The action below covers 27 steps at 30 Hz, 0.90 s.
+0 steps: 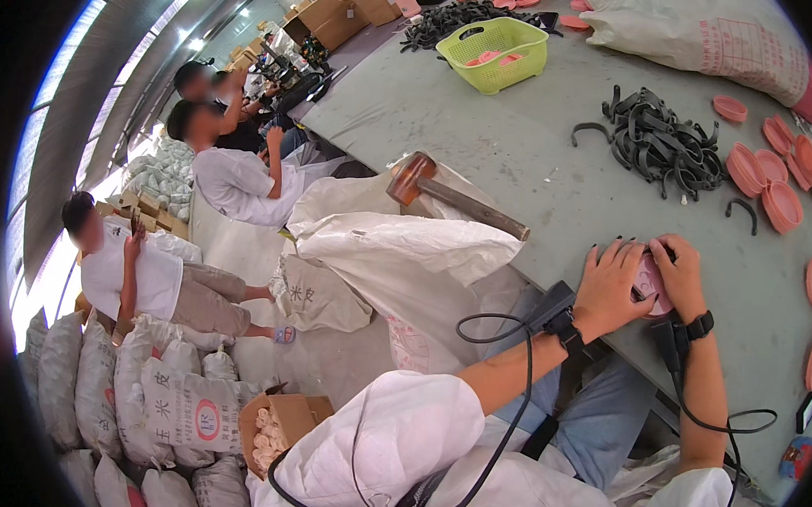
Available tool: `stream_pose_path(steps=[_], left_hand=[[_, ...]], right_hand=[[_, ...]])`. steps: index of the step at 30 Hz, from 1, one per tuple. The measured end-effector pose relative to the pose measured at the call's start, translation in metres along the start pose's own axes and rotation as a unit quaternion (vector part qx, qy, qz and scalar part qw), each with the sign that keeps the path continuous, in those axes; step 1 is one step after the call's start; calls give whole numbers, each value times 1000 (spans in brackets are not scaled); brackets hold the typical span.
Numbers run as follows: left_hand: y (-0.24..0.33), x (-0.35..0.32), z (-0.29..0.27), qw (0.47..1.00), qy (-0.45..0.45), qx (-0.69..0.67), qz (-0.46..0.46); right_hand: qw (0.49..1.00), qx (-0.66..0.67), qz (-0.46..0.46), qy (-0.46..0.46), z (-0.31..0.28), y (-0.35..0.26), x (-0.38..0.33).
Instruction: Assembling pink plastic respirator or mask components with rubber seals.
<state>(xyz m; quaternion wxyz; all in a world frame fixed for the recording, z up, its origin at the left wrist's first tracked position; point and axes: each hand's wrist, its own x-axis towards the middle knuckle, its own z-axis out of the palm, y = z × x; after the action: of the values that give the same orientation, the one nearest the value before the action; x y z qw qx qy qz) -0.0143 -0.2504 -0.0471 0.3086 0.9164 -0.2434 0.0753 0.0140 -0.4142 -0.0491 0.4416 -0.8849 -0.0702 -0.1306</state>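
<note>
My left hand (611, 285) and my right hand (681, 276) come together at the near table edge. Both are closed around a round pink plastic piece (654, 290), fingers curled over its rim. Something small and dark shows at its edge by my left fingers; I cannot make out what it is. Beyond my hands lies a tangled heap of dark curved plastic strips (659, 143), with a single strip (742, 213) apart from it. Several shallow oval pink pieces (782, 205) lie to the right of the heap, and more run down the table's right side.
A mallet (472, 205) with an amber head lies across a white woven sack (359, 215) at the table's left edge. Farther back stand a green basket (497, 55) holding pink pieces and a full sack (695, 32). Black cables hang from my wrists. People sit at left.
</note>
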Motion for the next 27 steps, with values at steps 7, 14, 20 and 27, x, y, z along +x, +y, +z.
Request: stream_pose_path(steps=[7,14,20,27], left_hand=[[-1,0,2,1000,9,5,2],[-4,0,5,1000,23,6,15],[-3,0,3,1000,14,8,11],[-5,-4,6,1000,23,2,16]], right_hand=[[1000,-6,18,-16,-1,-1,0],[999,-24,14,-16,0,3,2],[1000,-20,3,-11,-1,-3,1],[1000,-2,-17,3,-1,-8,-3]])
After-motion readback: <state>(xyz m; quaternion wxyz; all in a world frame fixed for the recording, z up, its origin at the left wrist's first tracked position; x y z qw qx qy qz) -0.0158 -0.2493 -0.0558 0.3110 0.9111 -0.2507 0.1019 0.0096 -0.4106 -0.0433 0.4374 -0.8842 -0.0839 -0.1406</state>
